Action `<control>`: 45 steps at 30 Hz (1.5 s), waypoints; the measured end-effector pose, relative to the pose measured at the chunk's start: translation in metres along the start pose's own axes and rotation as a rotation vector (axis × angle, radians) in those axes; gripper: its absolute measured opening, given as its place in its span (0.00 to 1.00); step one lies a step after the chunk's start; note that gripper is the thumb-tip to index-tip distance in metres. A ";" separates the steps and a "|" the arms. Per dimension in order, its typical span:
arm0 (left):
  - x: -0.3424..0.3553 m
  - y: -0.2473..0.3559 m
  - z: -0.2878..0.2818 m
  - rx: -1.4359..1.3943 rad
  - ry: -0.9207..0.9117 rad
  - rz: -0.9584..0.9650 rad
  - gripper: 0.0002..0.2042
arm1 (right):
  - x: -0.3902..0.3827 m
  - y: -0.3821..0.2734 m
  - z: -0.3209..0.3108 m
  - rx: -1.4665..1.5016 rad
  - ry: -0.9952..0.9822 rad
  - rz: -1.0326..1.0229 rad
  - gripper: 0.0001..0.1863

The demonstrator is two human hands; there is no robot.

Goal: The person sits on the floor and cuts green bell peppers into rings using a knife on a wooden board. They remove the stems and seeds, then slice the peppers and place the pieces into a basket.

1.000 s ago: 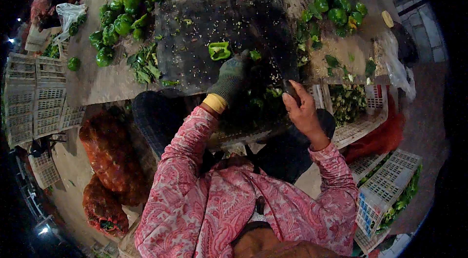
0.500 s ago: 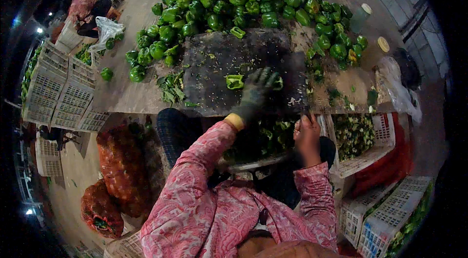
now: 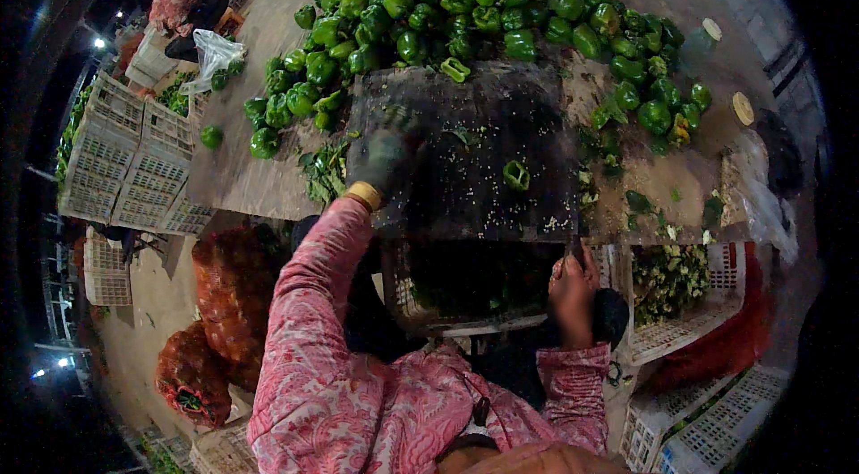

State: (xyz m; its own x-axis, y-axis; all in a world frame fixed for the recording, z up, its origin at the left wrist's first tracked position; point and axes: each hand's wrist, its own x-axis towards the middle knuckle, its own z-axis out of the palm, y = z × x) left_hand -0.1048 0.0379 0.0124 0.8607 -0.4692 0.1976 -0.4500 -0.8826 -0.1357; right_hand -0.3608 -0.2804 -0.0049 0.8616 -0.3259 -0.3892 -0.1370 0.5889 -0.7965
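Note:
My left hand [image 3: 389, 152], in a dark grey-green glove, is over the left part of a dark cutting mat [image 3: 456, 196]. Its fingers are blurred, so whether they hold anything is unclear. A hollow cut green pepper piece [image 3: 516, 175] lies on the mat's right half among pale seeds. Another cut piece [image 3: 455, 70] rests at the far edge, against a large heap of whole green peppers [image 3: 429, 13]. Just below the mat's near right corner, my bare right hand [image 3: 573, 290] is closed around a thin dark thing, too blurred to name.
Under the table edge stands a crate [image 3: 483, 327] with dark green contents. To its right, another crate [image 3: 729, 295] holds pale green scraps. Red mesh sacks [image 3: 234, 286] and stacked white crates [image 3: 107, 147] stand left. A person [image 3: 179, 8] bends over at far left.
My left hand has swept left across the mat, away from the near middle. The cut piece formerly left of it is no longer visible there. The whole view has shifted slightly.

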 end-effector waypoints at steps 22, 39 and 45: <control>0.182 -0.057 0.024 -1.074 0.158 -0.478 0.35 | 0.008 -0.013 0.080 -0.837 -0.154 0.010 0.17; -0.012 0.163 -0.026 -1.378 -0.090 -0.167 0.31 | -0.020 -0.003 0.005 -0.880 -0.007 -0.230 0.13; -0.019 0.152 -0.004 -1.220 -0.078 -0.150 0.32 | -0.045 -0.029 0.026 -0.836 0.011 -0.126 0.15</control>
State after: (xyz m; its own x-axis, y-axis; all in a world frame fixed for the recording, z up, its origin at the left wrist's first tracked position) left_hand -0.1904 -0.0876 -0.0083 0.9161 -0.3951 0.0684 -0.2369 -0.3955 0.8874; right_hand -0.3831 -0.2642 0.0478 0.8905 -0.3623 -0.2751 -0.3601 -0.1918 -0.9130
